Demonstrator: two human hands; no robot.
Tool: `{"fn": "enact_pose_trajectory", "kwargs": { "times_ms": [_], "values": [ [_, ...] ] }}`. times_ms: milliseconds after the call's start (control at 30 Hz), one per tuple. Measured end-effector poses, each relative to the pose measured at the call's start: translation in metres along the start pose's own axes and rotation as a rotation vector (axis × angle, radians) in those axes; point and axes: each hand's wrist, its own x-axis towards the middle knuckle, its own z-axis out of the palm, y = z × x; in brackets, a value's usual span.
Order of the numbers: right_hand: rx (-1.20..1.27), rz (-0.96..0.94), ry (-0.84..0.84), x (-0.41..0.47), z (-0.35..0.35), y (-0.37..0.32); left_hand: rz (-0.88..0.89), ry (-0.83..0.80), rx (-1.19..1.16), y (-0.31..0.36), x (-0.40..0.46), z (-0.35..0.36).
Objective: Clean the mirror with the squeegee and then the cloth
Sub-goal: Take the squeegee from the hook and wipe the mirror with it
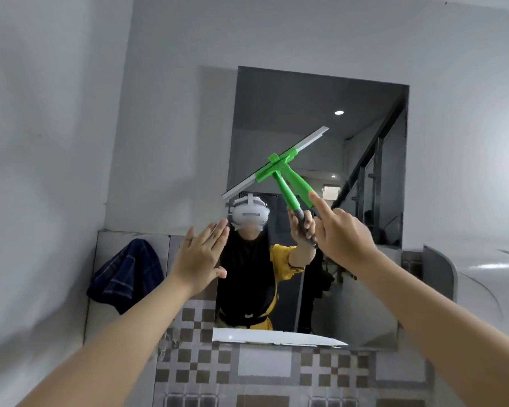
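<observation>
The squeegee (279, 165) lay against the mirror (321, 107) above the right hand (343, 233), its blade slanting from lower left to upper right, green handle running down into that hand's grip, forefinger extended. The left hand (202, 257) was spread flat, fingers straight, at the mirror's left edge. A dark cloth (127, 274) hung left of it. No writing was legible.

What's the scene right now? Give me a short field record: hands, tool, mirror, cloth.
right hand: grips the squeegee handle, forefinger straight along it
left hand: flat, fingers straight, at the mirror's left edge
squeegee: blade tilted, against the mirror, high on the glass
cloth: dark blue, hanging left of the mirror, untouched
</observation>
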Motion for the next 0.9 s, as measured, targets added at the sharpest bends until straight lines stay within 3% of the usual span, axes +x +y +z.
{"fn": "enact_pose_trajectory", "kwargs": {
  "times_ms": [200, 467, 600, 900],
  "values": [
    [0.008, -0.168, -0.013, 0.003, -0.006, 0.051, -0.052, 0.001, 0.044, 0.010, 0.001, 0.001],
    [-0.007, -0.341, 0.108, -0.013, -0.018, 0.114, -0.065, 0.066, 0.046, 0.019, -0.001, -0.004],
    [-0.072, -0.304, 0.053, -0.026, -0.026, 0.143, -0.123, -0.040, 0.061, 0.024, 0.001, -0.010],
    [-0.078, -0.098, 0.021, -0.064, -0.031, 0.199, -0.089, -0.024, 0.041, 0.021, 0.001, -0.009]
  ]
}}
